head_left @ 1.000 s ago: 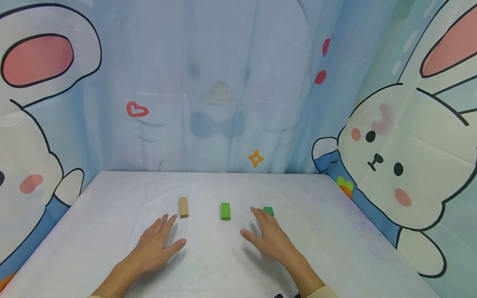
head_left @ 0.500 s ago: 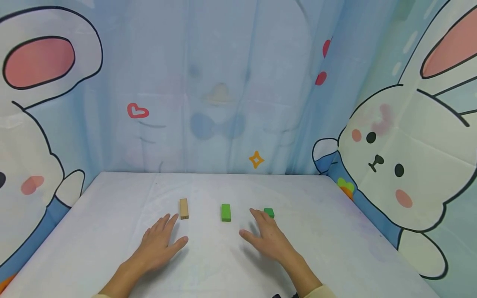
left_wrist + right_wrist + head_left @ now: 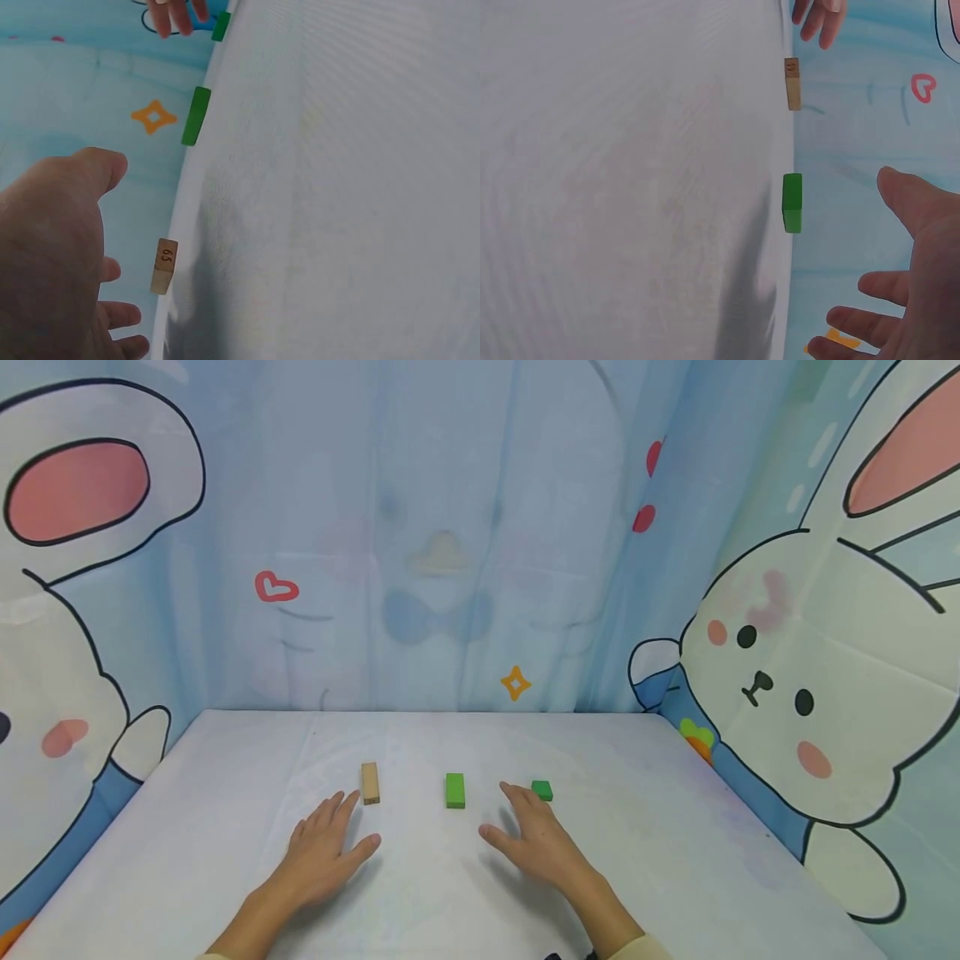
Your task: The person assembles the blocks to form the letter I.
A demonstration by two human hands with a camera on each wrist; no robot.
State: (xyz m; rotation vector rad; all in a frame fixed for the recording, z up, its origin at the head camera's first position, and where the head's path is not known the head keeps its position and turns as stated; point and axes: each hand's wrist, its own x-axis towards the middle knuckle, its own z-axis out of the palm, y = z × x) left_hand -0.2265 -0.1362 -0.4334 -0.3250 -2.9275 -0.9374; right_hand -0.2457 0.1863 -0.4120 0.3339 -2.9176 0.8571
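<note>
Three small blocks lie in a row on the white-covered table [image 3: 435, 877]. The left one is a plain wooden block [image 3: 371, 783]; its end bears the number 65 in the left wrist view. In the middle lies a light green block [image 3: 455, 791]. A darker green block [image 3: 542, 790] is at the right, partly behind my right hand [image 3: 542, 842]. My left hand [image 3: 318, 852] hovers over the cloth just short of the wooden block, fingers spread and holding nothing. The right hand also hovers with extended fingers, nearest the darker green block, and holds nothing.
A light blue curtain [image 3: 450, 468] with printed rabbits hangs behind the table's back edge and along both sides. A small dark object [image 3: 553, 956] shows at the bottom edge by the right sleeve [image 3: 641, 948].
Both hands keep nearly the same pose, drifting very slightly toward each other. The blocks stay in place; the head view shifts a little.
</note>
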